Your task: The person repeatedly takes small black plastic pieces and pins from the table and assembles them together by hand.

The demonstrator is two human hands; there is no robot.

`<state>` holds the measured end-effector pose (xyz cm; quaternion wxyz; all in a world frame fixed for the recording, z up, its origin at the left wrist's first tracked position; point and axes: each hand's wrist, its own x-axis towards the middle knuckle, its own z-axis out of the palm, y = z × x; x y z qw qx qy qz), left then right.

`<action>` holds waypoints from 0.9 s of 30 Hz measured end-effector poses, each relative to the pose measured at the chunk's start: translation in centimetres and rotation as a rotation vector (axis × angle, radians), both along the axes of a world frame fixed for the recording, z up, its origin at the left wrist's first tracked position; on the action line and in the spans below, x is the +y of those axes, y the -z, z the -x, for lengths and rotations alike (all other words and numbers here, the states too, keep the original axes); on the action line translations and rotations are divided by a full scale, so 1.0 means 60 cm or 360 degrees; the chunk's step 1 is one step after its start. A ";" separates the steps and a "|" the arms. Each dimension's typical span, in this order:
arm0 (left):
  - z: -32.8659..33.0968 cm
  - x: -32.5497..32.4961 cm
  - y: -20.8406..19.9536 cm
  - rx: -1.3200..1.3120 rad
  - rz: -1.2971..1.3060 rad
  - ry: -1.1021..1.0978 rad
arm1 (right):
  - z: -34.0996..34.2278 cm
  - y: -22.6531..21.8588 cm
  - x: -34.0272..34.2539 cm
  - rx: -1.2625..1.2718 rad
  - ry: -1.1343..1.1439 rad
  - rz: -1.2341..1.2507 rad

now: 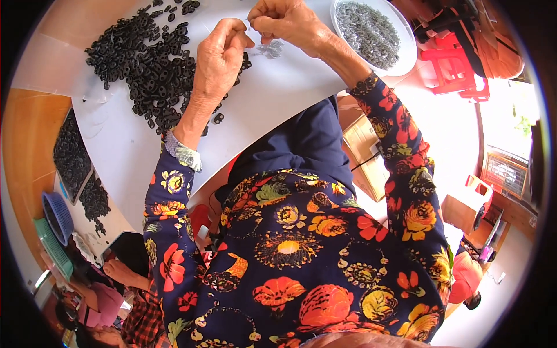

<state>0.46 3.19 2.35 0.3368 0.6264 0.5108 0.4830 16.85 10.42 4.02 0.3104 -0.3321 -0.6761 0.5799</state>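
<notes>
My left hand (223,61) is over the white tabletop (261,110), thumb and index finger pinched together. Close by on its right, my right hand (293,26) also has its fingers closed in a pinch. Whatever is between the fingertips of either hand is too small to make out. Below them lies a little heap of thin silvery wire pieces (270,49). A wide spread of small black plastic parts with holes (156,87) covers the table to the left, partly behind my left wrist. Right of my right hand stands a round white tub (409,55), filled with silvery wire pieces (368,35).
At the left, a tray of black parts (71,156) lies near a blue basket (58,217) and a green basket (53,248). A co-worker's plaid sleeve (142,316) shows at lower left. Red stools (449,69) and a cardboard box (365,153) stand on the right.
</notes>
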 end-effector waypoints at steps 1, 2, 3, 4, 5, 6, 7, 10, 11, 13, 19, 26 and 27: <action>0.003 0.001 -0.001 0.0056 -0.0058 -0.0046 | 0.000 -0.003 0.001 -0.0051 0.0079 0.0003; 0.008 0.003 -0.002 0.0057 -0.0056 -0.0048 | 0.001 -0.006 0.002 -0.0102 0.0158 0.0005; 0.015 0.005 -0.001 0.0042 -0.0063 -0.0074 | 0.000 -0.004 0.005 -0.0101 0.0155 0.0009; 0.022 0.006 -0.002 0.0026 -0.0071 -0.0100 | -0.001 -0.003 0.010 -0.0197 0.0146 -0.0064; 0.028 0.006 -0.004 0.0028 -0.0069 -0.0104 | -0.002 -0.002 0.013 -0.0293 0.0136 -0.0137; 0.033 0.007 -0.010 0.0020 -0.0049 -0.0121 | -0.004 -0.006 0.013 -0.0294 0.0133 -0.0136; 0.037 0.007 -0.012 0.0011 -0.0030 -0.0138 | -0.005 -0.013 0.011 -0.0404 0.0128 -0.0352; 0.046 0.009 -0.017 0.0010 -0.0067 -0.0157 | -0.007 -0.013 0.014 -0.0611 0.0147 -0.0775; 0.047 0.010 -0.022 0.0028 -0.0084 -0.0170 | -0.007 -0.009 0.016 -0.0710 0.0174 -0.0977; 0.051 0.011 -0.027 0.0033 -0.0081 -0.0235 | -0.002 0.011 0.023 -0.0730 0.0175 -0.1196; 0.053 0.009 -0.024 -0.0028 -0.0071 -0.0189 | 0.049 0.023 -0.005 -0.1335 -0.0003 -0.1867; 0.057 0.010 -0.029 -0.0074 -0.0061 -0.0196 | 0.053 0.001 -0.047 -0.1000 0.0034 -0.1672; 0.059 0.011 -0.029 -0.0067 -0.0053 -0.0204 | 0.046 0.001 -0.049 -0.0912 0.0105 -0.1709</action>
